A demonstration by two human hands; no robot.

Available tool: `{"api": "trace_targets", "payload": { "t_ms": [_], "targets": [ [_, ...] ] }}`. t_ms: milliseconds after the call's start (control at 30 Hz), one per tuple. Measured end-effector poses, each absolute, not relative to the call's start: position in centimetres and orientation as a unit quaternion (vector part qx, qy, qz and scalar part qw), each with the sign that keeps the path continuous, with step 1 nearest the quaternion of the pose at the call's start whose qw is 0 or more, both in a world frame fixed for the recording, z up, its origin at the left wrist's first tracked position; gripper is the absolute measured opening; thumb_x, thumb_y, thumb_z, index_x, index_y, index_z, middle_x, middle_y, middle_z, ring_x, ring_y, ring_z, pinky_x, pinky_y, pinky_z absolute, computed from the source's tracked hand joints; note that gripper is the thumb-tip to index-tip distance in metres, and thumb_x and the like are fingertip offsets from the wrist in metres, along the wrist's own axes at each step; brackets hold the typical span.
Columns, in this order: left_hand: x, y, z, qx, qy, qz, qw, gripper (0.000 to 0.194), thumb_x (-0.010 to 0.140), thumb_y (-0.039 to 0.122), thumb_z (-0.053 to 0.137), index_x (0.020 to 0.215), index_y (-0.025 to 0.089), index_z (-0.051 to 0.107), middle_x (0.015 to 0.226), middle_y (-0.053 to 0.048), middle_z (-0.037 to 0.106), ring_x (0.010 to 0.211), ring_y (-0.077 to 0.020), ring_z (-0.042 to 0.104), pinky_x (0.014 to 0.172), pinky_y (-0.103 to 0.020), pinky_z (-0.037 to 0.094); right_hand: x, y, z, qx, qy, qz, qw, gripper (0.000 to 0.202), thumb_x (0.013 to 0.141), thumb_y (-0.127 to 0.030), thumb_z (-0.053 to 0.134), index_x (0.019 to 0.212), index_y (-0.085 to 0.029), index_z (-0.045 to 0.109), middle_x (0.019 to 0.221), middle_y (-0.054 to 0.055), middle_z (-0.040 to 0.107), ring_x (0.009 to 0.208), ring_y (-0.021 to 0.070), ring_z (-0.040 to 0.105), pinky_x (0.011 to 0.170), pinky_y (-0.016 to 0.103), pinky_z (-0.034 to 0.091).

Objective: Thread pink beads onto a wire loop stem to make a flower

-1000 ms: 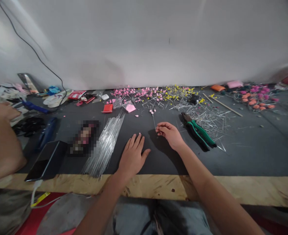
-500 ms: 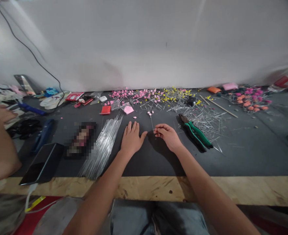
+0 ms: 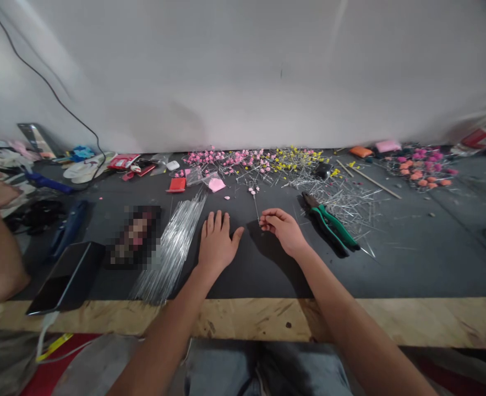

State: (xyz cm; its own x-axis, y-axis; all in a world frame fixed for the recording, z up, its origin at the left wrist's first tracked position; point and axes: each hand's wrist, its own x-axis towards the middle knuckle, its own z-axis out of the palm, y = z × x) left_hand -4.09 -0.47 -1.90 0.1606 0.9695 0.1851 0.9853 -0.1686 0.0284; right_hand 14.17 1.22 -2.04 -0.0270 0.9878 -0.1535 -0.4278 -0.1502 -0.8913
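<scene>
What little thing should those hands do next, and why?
I'd guess the left hand should pick up the loose pink bit: it lies just beyond the spread fingers, while the right hand is busy pinching a pink-tipped wire.

wire stem [image 3: 256, 207] in right hand [image 3: 282, 228], pliers [image 3: 331, 223] right of it, left hand [image 3: 217, 242] between wire stem and wire bundle [image 3: 175, 242]

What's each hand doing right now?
Left hand: open, palm down, holding nothing visible.
Right hand: closed, fingertips pinching a thin wire.
</scene>
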Motion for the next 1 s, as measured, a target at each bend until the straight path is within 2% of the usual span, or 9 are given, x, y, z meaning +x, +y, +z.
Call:
{"api": "trace_targets", "payload": {
  "t_ms": [167,467,667,833,1000],
  "targets": [
    [-3.9,1.5,-1.9,-0.743,-0.662,-0.083,0.056,0.067,0.087,0.054,0.016,0.132,0.01,0.039,0.141,-0.015,0.034,0.133,-0.0308,0.021,0.106,-0.046,0.02,14.1,1.2,-2.0,-0.414,-0.335,0.636,0.558,0.01,0.067,-0.024,0.064,0.075,-0.019,0.064,0.072,0.0,0.062,0.066,0.0107,0.057,0.062,0.026,0.045],
    [-5.1,-2.6,-1.8,-0.769,-0.631,-0.079,0.065,0.064,0.087,0.054,0.021,0.132,0.012,0.039,0.14,-0.014,0.035,0.133,-0.0298,0.022,0.107,-0.046,0.02,14.1,1.2,-1.9,-0.422,-0.335,0.634,0.555,0.012,0.065,-0.026,0.065,0.074,-0.019,0.063,0.072,0.0,0.062,0.065,0.0106,0.056,0.06,0.025,0.045],
    [-4.7,-1.2,-1.9,-0.764,-0.636,-0.091,0.061,0.063,0.086,0.054,0.023,0.132,0.014,0.04,0.14,-0.014,0.035,0.132,-0.0311,0.025,0.105,-0.049,0.021,14.1,1.2,-1.9,-0.426,-0.336,0.631,0.554,0.012,0.065,-0.026,0.064,0.075,-0.019,0.062,0.071,0.0,0.062,0.065,0.0109,0.056,0.06,0.025,0.046],
    [-4.7,1.2,-1.8,-0.758,-0.637,-0.128,0.056,0.048,0.09,0.042,0.026,0.124,0.02,0.05,0.139,-0.011,0.037,0.13,-0.0305,0.028,0.103,-0.049,0.026,14.1,1.2,-1.8,-0.422,-0.333,0.634,0.555,0.012,0.065,-0.026,0.064,0.074,-0.019,0.063,0.071,0.0,0.062,0.065,0.0107,0.057,0.061,0.025,0.045],
    [-5.6,2.9,-1.7,-0.761,-0.622,-0.184,0.024,0.035,0.089,0.032,0.035,0.105,0.021,0.064,0.132,-0.01,0.047,0.125,-0.0285,0.037,0.099,-0.045,0.034,14.1,1.2,-1.9,-0.42,-0.336,0.635,0.555,0.012,0.065,-0.026,0.065,0.075,-0.018,0.063,0.071,0.0,0.061,0.065,0.0105,0.056,0.061,0.026,0.045]
  ]
}}
